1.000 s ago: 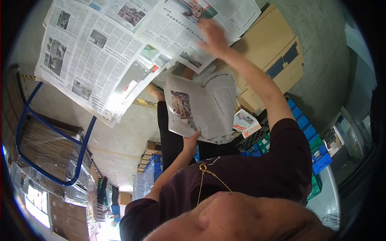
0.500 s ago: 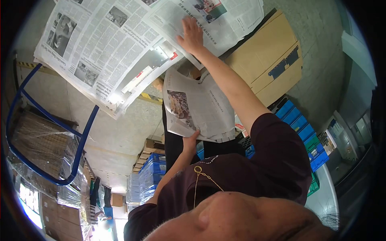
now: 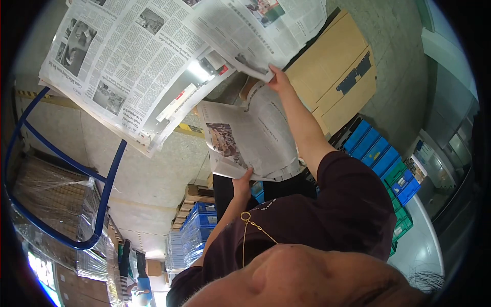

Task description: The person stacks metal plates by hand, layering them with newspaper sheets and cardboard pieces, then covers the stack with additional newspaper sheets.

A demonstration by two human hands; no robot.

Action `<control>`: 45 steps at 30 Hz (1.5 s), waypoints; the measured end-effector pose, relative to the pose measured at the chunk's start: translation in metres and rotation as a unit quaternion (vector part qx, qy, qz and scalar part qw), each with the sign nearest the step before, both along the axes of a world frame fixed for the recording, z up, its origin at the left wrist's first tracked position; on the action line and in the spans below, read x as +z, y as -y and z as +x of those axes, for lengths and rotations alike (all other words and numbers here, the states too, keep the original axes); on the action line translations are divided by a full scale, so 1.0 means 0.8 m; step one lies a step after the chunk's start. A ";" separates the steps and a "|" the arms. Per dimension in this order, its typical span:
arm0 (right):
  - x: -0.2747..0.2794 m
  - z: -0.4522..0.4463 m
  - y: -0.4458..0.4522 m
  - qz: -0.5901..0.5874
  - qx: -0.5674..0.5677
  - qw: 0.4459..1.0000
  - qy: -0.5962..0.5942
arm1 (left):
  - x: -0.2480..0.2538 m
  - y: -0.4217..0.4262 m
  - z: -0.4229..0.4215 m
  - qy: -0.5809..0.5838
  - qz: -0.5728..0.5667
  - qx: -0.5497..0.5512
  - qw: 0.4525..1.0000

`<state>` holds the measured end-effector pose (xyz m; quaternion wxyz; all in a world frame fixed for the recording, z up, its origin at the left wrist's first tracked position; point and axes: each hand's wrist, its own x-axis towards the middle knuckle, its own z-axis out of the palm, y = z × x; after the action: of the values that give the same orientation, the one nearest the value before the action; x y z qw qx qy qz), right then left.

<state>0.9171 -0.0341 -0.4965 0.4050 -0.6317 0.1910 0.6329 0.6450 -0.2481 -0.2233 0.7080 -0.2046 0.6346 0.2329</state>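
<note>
My left hand (image 3: 242, 183) is closed on the lower edge of a folded newspaper (image 3: 255, 133), thumb on top, over my lap. This newspaper is partly opened and shows a crowd photo. Farther forward, my right hand (image 3: 279, 81) pinches the near corner of a sheet on the large spread newspapers (image 3: 138, 66). A glossy, brightly reflecting strip shows along the near edge of the spread. What supports the spread is mostly hidden.
Flattened cardboard (image 3: 332, 66) lies right of the newspapers. Blue and green crates (image 3: 378, 156) stand at the right. A blue metal frame (image 3: 105, 204) and wrapped goods (image 3: 56, 194) are at the left. Wrapped blue crates (image 3: 202, 225) and another person (image 3: 140, 286) appear behind.
My right hand has come down from the middle of the spread newspapers to their near corner and closed there. My left hand keeps hold of the folded newspaper, which has opened wider.
</note>
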 end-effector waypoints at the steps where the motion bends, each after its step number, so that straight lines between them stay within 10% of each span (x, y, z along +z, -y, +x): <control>1: 0.023 -0.004 -0.001 0.036 -0.034 0.997 -0.054 | 0.002 0.001 -0.004 -0.005 -0.002 -0.013 1.000; 6: 0.094 -0.030 -0.055 0.163 -0.102 0.942 -0.275 | -0.006 0.017 -0.011 -0.009 0.006 -0.040 0.999; 10: 0.069 -0.091 -0.067 0.054 0.155 0.986 0.043 | -0.007 0.022 -0.014 -0.008 0.000 -0.053 0.999; 19: 0.064 -0.119 -0.049 -0.073 0.242 0.962 0.100 | 0.012 0.003 -0.009 -0.002 0.019 -0.005 1.000; 22: 0.065 -0.076 0.017 0.063 0.547 0.813 0.187 | 0.048 -0.010 -0.022 0.022 -0.005 0.026 0.999; 26: 0.114 -0.026 0.095 -0.079 0.769 0.561 0.298 | 0.071 -0.034 -0.024 0.029 0.006 0.058 0.998; 28: -0.016 0.055 0.218 0.004 0.717 0.675 0.174 | 0.081 -0.040 -0.031 0.028 0.009 0.061 0.998; 31: 0.119 -0.007 0.152 -0.036 0.753 0.582 0.305 | 0.090 -0.050 -0.045 0.030 0.000 0.061 0.998; 36: 0.141 -0.123 0.011 0.251 0.733 0.594 0.216 | 0.132 -0.084 -0.074 0.056 0.038 0.057 0.996; 45: 0.214 -0.267 -0.175 0.281 0.701 0.654 -0.039 | 0.174 -0.123 -0.154 0.074 0.154 0.023 0.985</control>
<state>0.7039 0.1061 -0.3251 -0.0086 -0.4089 -0.4802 0.7760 0.5218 -0.1498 -0.0844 0.7707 -0.1244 0.5316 0.3286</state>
